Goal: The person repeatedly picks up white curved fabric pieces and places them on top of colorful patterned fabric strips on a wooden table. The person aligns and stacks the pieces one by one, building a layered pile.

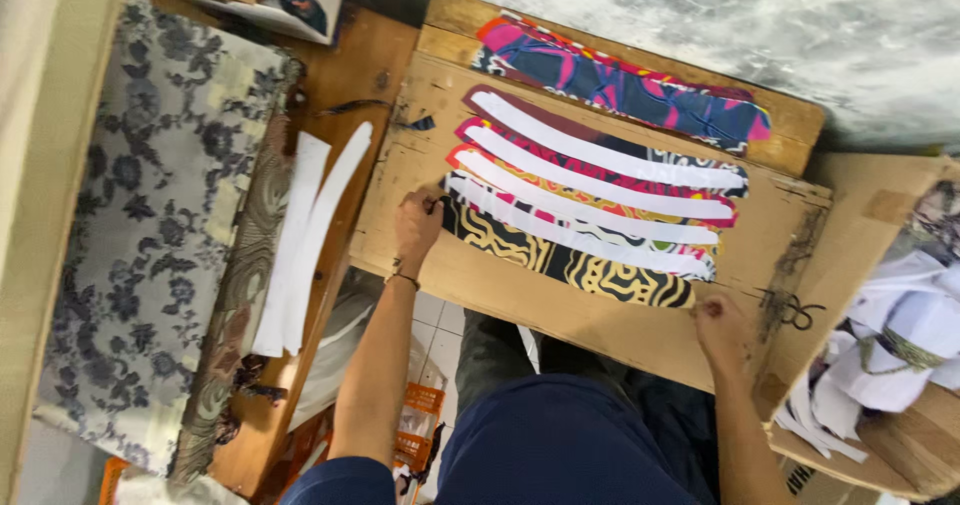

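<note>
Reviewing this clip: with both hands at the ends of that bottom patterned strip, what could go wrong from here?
1. The left hand and right hand hold the black-and-yellow strip at its ends; tugging it may shift the overlapping white strips lying above it.
2. That strip lies near the front edge of the wooden board, so it could slide off.

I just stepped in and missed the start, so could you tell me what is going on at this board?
A person sits at a wooden board laid with curved patterned fabric strips, each topped by a white strip. The left hand pinches the left end of the nearest, black-and-yellow strip; the right hand rests by its right end. Two spare white strips lie on the left.
</note>
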